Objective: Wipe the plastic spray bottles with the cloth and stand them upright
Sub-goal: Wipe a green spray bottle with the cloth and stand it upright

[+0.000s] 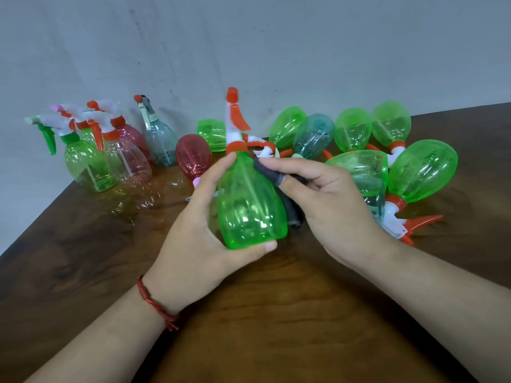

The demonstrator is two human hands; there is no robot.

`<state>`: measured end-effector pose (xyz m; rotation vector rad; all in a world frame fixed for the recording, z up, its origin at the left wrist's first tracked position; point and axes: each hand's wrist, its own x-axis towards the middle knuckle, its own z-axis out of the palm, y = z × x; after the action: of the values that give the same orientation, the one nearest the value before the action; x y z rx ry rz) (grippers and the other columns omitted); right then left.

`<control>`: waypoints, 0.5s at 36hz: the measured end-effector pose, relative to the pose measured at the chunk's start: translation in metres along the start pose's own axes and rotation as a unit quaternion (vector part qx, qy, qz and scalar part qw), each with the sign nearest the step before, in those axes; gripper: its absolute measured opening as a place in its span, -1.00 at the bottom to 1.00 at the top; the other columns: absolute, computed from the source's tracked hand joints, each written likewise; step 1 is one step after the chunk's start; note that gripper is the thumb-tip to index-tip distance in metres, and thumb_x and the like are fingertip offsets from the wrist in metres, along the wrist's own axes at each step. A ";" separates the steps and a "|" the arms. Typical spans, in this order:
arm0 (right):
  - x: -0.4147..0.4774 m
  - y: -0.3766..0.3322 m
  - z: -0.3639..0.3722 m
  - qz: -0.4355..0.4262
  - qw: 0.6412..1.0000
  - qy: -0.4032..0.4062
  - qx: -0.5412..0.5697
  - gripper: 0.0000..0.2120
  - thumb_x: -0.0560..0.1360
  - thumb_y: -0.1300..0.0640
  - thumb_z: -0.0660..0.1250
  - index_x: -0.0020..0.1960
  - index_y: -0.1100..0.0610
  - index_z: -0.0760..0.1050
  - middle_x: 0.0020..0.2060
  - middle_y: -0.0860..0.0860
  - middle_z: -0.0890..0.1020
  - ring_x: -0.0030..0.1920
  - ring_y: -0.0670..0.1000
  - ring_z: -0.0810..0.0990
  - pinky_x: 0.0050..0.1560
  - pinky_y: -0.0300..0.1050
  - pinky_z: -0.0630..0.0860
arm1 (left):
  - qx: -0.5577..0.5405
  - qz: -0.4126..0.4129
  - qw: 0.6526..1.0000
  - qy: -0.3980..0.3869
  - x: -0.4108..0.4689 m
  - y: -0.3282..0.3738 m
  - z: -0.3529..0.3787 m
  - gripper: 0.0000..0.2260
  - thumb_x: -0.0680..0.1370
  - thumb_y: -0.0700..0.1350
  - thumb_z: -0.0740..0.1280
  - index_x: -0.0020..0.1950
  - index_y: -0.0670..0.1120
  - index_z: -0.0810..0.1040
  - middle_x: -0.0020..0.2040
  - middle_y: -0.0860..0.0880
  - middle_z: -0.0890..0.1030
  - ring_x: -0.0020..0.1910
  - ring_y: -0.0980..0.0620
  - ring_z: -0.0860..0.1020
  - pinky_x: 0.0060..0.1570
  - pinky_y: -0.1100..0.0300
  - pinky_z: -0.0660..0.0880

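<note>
While left hand grips green bottle | right hand holds grey cloth

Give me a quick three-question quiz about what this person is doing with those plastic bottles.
1. True or false: the left hand grips the translucent green plastic spray bottle by its body.
2. What does the right hand hold against that bottle? A) dark grey cloth B) yellow sponge C) paper towel
3. Fill in: the upright spray bottles stand on the brown wooden table's far ___ side.
Key: 1 true; 2 A; 3 left.
</note>
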<state>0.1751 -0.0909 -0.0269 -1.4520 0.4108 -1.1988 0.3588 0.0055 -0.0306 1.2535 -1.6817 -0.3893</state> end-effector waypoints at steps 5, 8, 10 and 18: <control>-0.006 0.005 0.003 -0.081 0.986 -0.017 -0.142 -0.64 0.61 0.46 0.34 0.21 0.11 0.72 0.22 -0.05 0.71 0.31 -0.06 0.64 0.39 -0.17 0.48 | -0.025 -0.031 0.995 0.094 0.006 -0.008 -0.005 0.01 0.34 -0.05 0.75 0.67 0.06 0.28 0.52 0.09 0.50 0.48 0.09 0.52 0.48 0.08 0.47; -0.014 0.006 0.008 -0.097 0.975 -0.042 -0.195 -0.62 0.60 0.48 0.33 0.19 0.10 0.75 0.25 -0.08 0.69 0.34 -0.06 0.62 0.40 -0.20 0.47 | 0.006 -0.047 0.990 0.136 0.009 -0.008 -0.008 -0.02 0.33 -0.08 0.70 0.67 0.00 0.29 0.45 0.29 0.48 0.40 0.41 0.47 0.36 0.45 0.40; -0.016 0.006 0.009 -0.112 0.966 -0.052 -0.228 -0.63 0.61 0.46 0.32 0.20 0.11 0.75 0.26 -0.08 0.68 0.34 -0.09 0.61 0.37 -0.23 0.49 | 0.027 -0.051 0.988 0.141 0.008 -0.008 -0.008 -0.02 0.34 -0.06 0.69 0.67 0.01 0.28 0.45 0.31 0.45 0.39 0.45 0.44 0.33 0.52 0.36; -0.015 0.004 0.007 -0.117 0.961 -0.036 -0.247 -0.60 0.63 0.45 0.29 0.26 0.09 0.72 0.30 -0.12 0.67 0.35 -0.14 0.60 0.37 -0.28 0.47 | 0.028 -0.054 0.993 0.102 0.006 -0.010 -0.005 0.01 0.34 -0.02 0.71 0.68 0.08 0.24 0.55 0.16 0.43 0.50 0.18 0.46 0.52 0.10 0.42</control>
<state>0.1759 -0.0764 -0.0357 -2.0131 0.5242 -1.2809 0.3680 -0.0022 -0.0326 1.3814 -1.4656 -0.2696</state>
